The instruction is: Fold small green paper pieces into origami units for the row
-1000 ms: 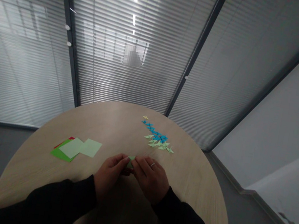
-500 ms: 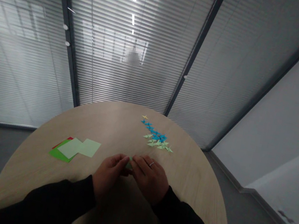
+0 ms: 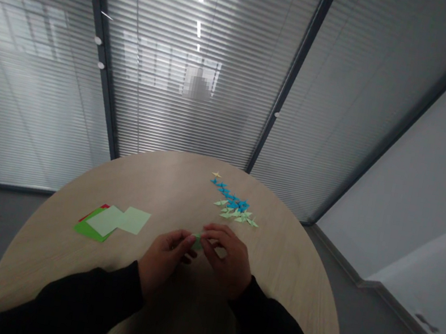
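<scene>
A small piece of folded green paper (image 3: 196, 241) is held between my two hands over the near middle of the table. My left hand (image 3: 166, 255) pinches it between thumb and fingers from the left. From the right, my right hand (image 3: 228, 257) has its thumb and index fingertip at the paper's edge, its other fingers curled. Fingers cover most of the paper, so its folded shape cannot be made out. Beyond my right hand lie several pale green folded paper stars (image 3: 237, 214) and blue ones (image 3: 234, 200), with a single yellow one (image 3: 216, 174) at the far end.
Left of my hands, pale green paper squares (image 3: 133, 220) overlap a brighter green sheet (image 3: 91, 231) and a red sheet (image 3: 87, 213). The round wooden table (image 3: 169, 180) stands before a glass partition with blinds (image 3: 187, 126). A white wall (image 3: 431, 186) rises at the right.
My right hand has lifted and turned, its flattened fingers now curled with fingertips at the paper. More of the green paper shows. My left hand stays nearly still.
</scene>
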Action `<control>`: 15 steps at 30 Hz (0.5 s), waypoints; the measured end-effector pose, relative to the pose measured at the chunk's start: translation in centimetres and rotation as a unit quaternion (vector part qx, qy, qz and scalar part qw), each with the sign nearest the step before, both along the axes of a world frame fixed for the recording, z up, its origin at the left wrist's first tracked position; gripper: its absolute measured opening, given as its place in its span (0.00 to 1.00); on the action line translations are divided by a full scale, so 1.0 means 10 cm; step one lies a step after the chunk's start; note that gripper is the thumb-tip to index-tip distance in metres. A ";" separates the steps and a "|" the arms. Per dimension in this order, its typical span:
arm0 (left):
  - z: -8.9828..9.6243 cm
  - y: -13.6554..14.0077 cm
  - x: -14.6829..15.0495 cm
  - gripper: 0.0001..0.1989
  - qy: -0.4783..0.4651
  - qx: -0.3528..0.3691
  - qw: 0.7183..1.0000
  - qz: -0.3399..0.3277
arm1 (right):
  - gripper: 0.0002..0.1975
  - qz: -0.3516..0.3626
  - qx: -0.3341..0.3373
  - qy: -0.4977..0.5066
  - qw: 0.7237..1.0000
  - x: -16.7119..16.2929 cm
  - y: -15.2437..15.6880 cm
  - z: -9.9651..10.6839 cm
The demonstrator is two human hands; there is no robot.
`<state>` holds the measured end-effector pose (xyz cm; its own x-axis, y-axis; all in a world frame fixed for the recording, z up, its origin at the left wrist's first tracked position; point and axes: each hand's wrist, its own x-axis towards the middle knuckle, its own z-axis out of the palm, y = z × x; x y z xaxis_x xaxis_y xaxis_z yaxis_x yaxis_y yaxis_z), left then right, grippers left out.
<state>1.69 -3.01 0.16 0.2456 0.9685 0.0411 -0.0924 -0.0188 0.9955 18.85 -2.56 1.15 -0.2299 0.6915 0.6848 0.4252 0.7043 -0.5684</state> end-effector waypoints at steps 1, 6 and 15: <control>0.01 0.00 0.00 0.18 0.005 0.004 1.000 -0.003 | 0.05 0.001 -0.025 0.020 0.999 -0.01 0.00 -0.01; 0.06 -0.01 0.01 0.17 0.014 0.006 1.000 0.016 | 0.03 -0.012 -0.078 0.023 0.997 -0.05 -0.03 0.00; 0.06 -0.02 -0.01 0.16 0.010 -0.014 0.999 0.043 | 0.03 -0.022 -0.032 -0.007 0.999 -0.07 -0.06 0.03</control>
<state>1.58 -3.21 0.76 0.1621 0.9867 0.0088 -0.0722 0.0030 0.9974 18.12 -3.11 1.49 -0.2070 0.7429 0.6366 0.4628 0.6476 -0.6053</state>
